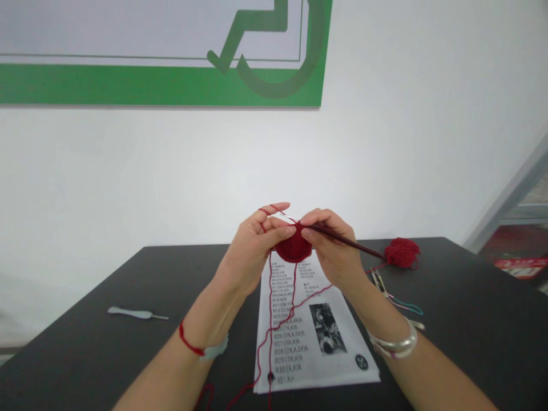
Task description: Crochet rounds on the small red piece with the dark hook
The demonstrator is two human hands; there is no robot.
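My left hand (255,242) pinches the top edge of a dark red crocheted disc (293,248), with red yarn (268,212) looped over its raised fingers. My right hand (330,246) grips a dark wooden crochet hook (349,242), whose tip is hidden at the disc's edge. The hook's shaft points toward a dark red yarn ball (401,252) on the table. A strand runs from the ball, and loose yarn trails across a printed pattern sheet (317,337) below my hands.
The black table (85,357) holds a grey-handled crochet hook (137,313) at the left and a small metal tool with teal thread (391,295) at the right. A wall with a green sign rises behind the table. Red items show at the far right.
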